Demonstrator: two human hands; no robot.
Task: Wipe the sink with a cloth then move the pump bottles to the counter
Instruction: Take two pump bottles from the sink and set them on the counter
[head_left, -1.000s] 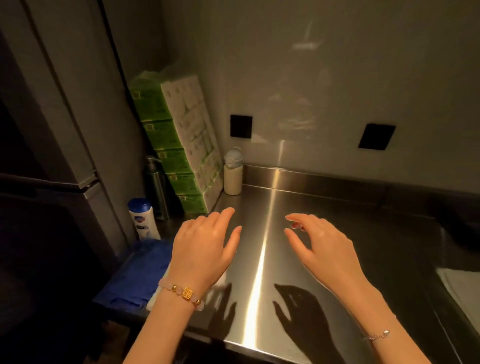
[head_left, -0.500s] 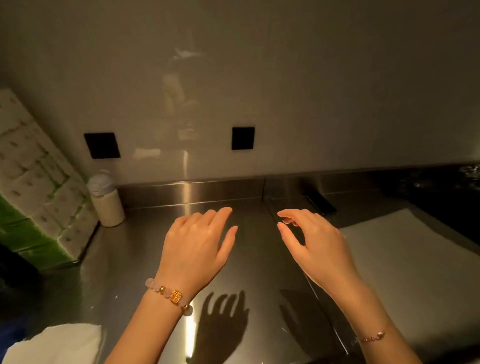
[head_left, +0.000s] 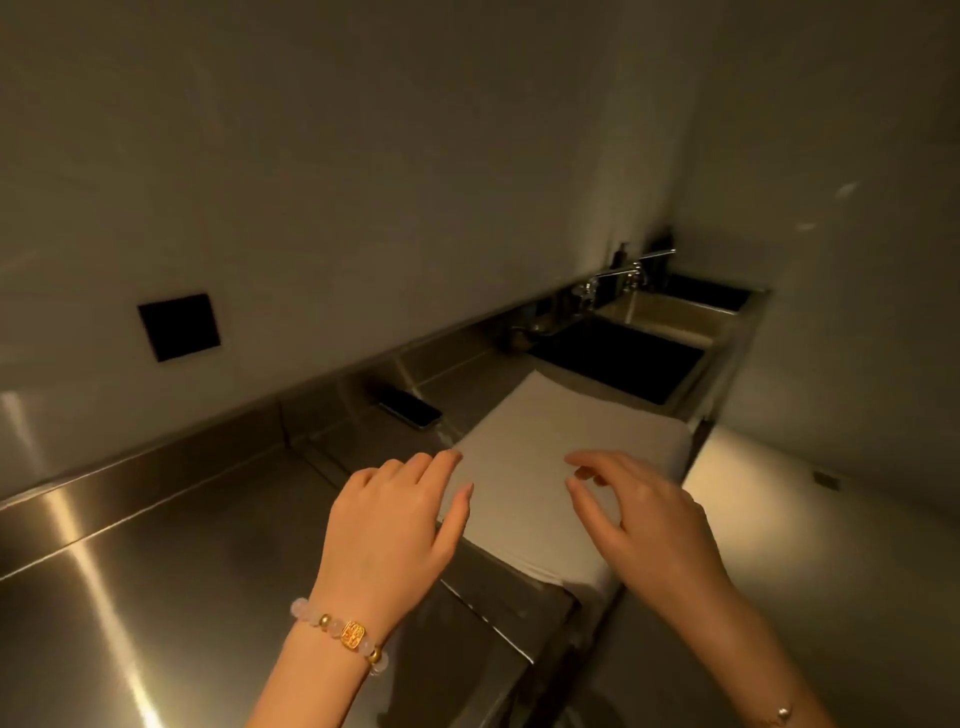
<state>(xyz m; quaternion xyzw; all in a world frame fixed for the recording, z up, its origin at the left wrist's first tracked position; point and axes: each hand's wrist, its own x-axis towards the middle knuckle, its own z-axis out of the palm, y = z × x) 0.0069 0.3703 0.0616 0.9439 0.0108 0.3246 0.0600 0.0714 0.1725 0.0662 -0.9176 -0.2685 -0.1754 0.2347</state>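
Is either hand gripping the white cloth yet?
No, the left hand and the right hand are both open with nothing in their fingers, and the cloth lies flat on the counter.

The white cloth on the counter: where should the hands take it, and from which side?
The white cloth lies flat on the steel counter, but its near corner droops over the front edge. Probably pinch that corner, coming from the front.
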